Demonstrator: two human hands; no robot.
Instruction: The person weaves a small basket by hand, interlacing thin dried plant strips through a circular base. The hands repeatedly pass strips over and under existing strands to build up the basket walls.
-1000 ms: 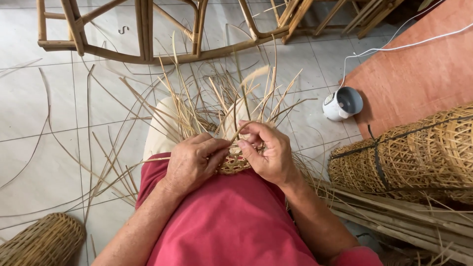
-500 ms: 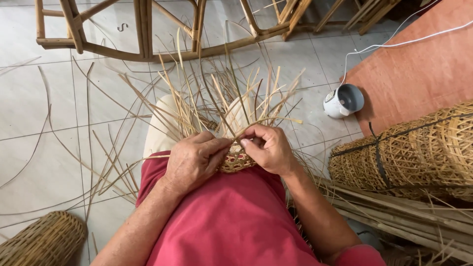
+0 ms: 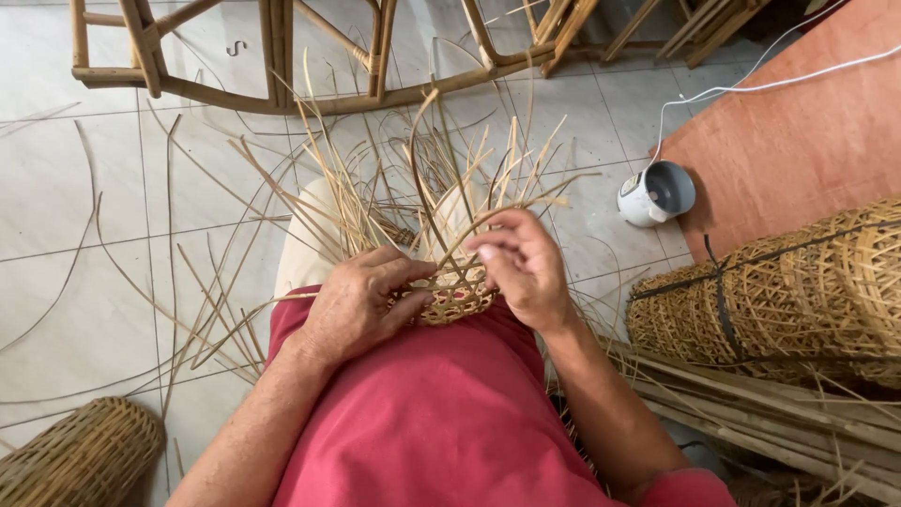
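Observation:
A small round woven base of pale cane rests against my red-shirted lap, with many loose strips fanning up and outward from it. My left hand presses on the left side of the woven base, fingers curled over its edge. My right hand pinches one bent cane strip just above the base's right side, and that strip arches up and over to the left.
A wooden chair frame stands on the tiled floor ahead. A white round device with a cable lies beside a reddish board. Rolled woven mats lie at right, a woven basket at lower left.
My right hand has lifted slightly and pulled a strip up into a loop over the base. The left hand stays pressed on the weave.

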